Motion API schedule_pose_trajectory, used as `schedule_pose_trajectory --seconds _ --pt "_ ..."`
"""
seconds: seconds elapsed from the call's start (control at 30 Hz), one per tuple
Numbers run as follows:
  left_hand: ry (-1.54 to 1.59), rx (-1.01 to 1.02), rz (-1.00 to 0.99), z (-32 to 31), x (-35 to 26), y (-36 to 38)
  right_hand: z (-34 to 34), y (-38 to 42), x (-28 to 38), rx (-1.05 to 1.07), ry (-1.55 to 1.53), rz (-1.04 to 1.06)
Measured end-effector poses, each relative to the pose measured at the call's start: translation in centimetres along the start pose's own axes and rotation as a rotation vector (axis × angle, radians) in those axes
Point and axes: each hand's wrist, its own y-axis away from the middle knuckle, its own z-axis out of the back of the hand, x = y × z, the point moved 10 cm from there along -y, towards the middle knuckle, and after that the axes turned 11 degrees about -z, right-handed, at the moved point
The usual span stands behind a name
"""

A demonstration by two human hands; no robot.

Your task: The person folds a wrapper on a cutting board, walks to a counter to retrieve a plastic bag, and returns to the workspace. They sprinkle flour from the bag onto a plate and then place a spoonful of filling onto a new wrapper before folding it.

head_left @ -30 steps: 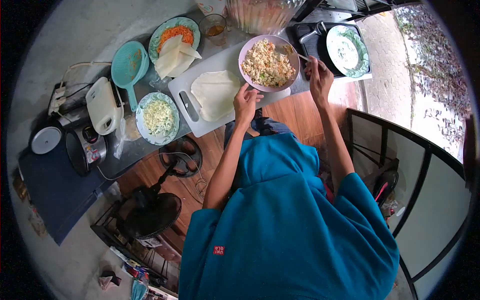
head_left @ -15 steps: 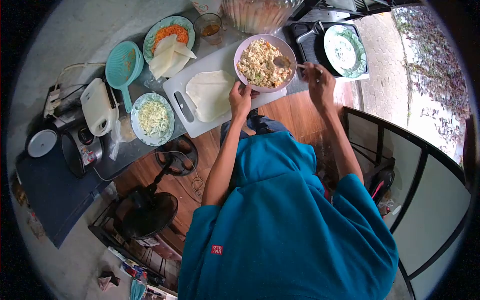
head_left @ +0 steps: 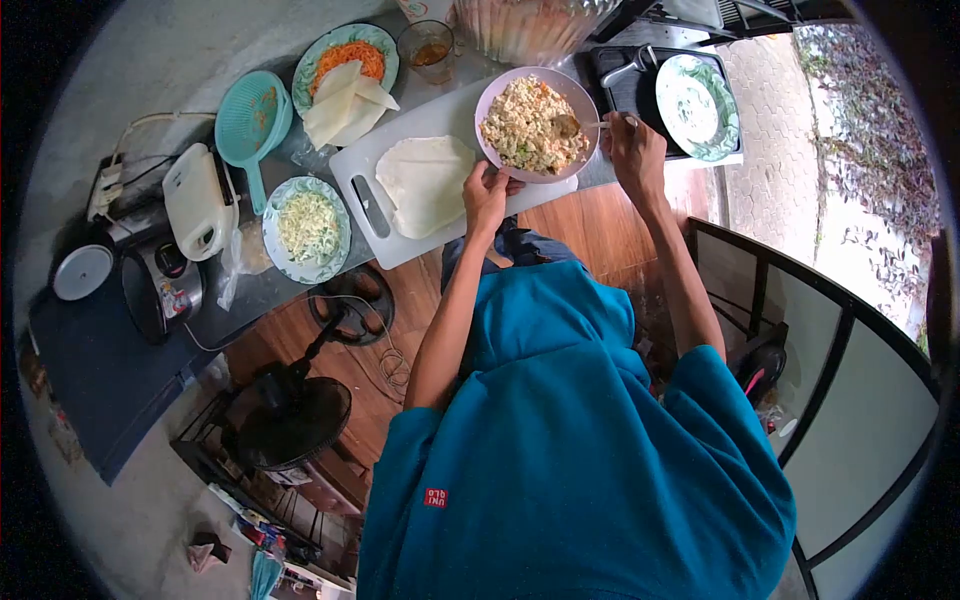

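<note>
My left hand (head_left: 489, 198) grips the near left rim of a pink bowl (head_left: 484, 145), its thumb on the rim and the other fingers partly hidden below. Chopped filling (head_left: 525, 125), pale with orange and green bits, fills the bowl. Closed around a handle, my right hand (head_left: 636, 152) holds a spoon (head_left: 568, 126) whose tip rests in the filling at the right side. The bowl stands over the right part of a white cutting board (head_left: 402, 253). On that board, left of the bowl, a thin round wrapper sheet (head_left: 425, 187) lies flat.
Shredded cabbage sits on a patterned plate (head_left: 335, 262); shredded carrot (head_left: 350, 58) and folded wrappers (head_left: 345, 110) share another. Nearby are a green strainer (head_left: 240, 130), a glass (head_left: 427, 60) and a white sandwich maker (head_left: 195, 200). A patterned plate (head_left: 697, 105) rests on a black griddle (head_left: 625, 85) at right.
My right hand has lowered and come closer to the bowl, and the spoon handle lies flatter. My left hand keeps its hold on the rim. The whole view has shifted slightly.
</note>
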Motion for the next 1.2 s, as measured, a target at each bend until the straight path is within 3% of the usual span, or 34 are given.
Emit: schedule_pose_trajectory --seconds 0.17,0.27,0.33,0.63,0.87,0.9,1.13,1.2 --pt "0.065 0.017 0.002 0.0 0.6 -0.2 1.2 1.6 3.0 -0.041 -0.046 0.113" --pt "0.092 0.032 0.001 -0.1 0.4 0.0 -2.1 3.0 3.0 0.096 -0.126 0.075" --pt "0.093 0.054 0.009 -0.1 0.5 -0.2 -3.4 3.5 3.5 0.104 -0.059 0.21" --pt "0.08 0.102 0.053 -0.4 0.5 -0.2 1.7 2.3 1.8 -0.018 0.011 0.027" --pt "0.124 0.08 0.035 -0.7 0.4 -0.3 -1.8 2.4 -1.5 -0.036 0.035 -0.1" --pt "0.128 0.082 0.024 -0.7 0.2 -0.2 -2.4 2.2 -3.3 -0.022 -0.117 -0.243" --pt "0.067 0.135 0.032 -0.8 0.3 -0.1 -5.7 3.9 -9.4 -0.02 -0.733 -0.455" --pt "0.026 0.136 0.033 -0.7 0.4 0.0 -5.7 4.3 -9.6 -0.024 -0.759 -0.441"
